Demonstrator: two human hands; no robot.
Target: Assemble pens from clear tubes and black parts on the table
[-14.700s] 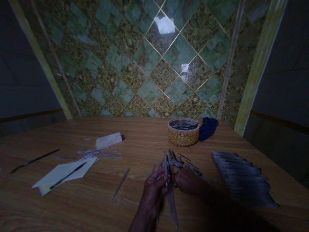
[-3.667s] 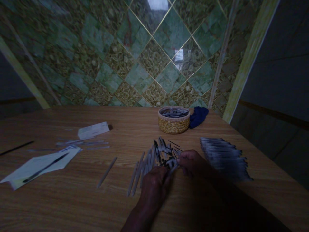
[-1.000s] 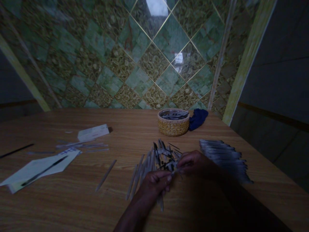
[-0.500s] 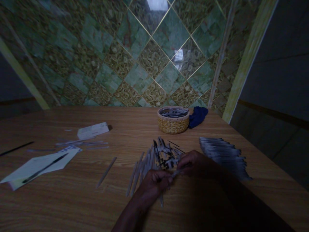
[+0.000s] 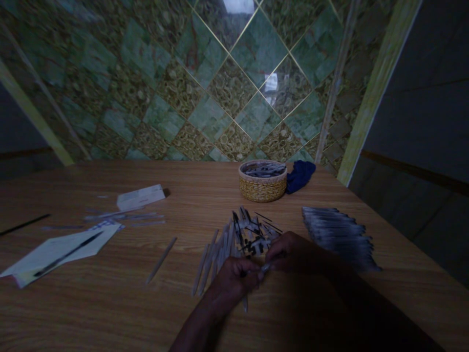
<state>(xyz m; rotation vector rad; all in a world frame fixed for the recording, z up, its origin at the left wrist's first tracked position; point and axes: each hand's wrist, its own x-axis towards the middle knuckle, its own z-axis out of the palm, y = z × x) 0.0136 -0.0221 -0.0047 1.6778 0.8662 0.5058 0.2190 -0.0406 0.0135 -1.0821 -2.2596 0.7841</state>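
My left hand [image 5: 234, 279] and my right hand [image 5: 289, 252] meet at the front centre of the table, fingertips closed on a small pale piece [image 5: 265, 267] between them. It looks like part of a pen, mostly covered by the fingers. Just beyond my hands lies a loose pile of black and clear pen parts [image 5: 256, 239]. Several grey pen barrels [image 5: 216, 254] lie beside my left hand, some partly under it. To the right of my right hand, a row of assembled-looking pens [image 5: 339, 237] lies side by side.
A woven basket [image 5: 263, 188] filled with pens stands at the back, touching a dark blue cloth [image 5: 301, 176]. One barrel [image 5: 161, 260] lies apart on the wooden table [image 5: 120, 313]. Farther left are papers [image 5: 69, 252], a pale packet [image 5: 141, 196], thin clear tubes and a black pen.
My right hand has shifted slightly left, and the hands are closer together. Less of the pale piece shows between the fingertips.
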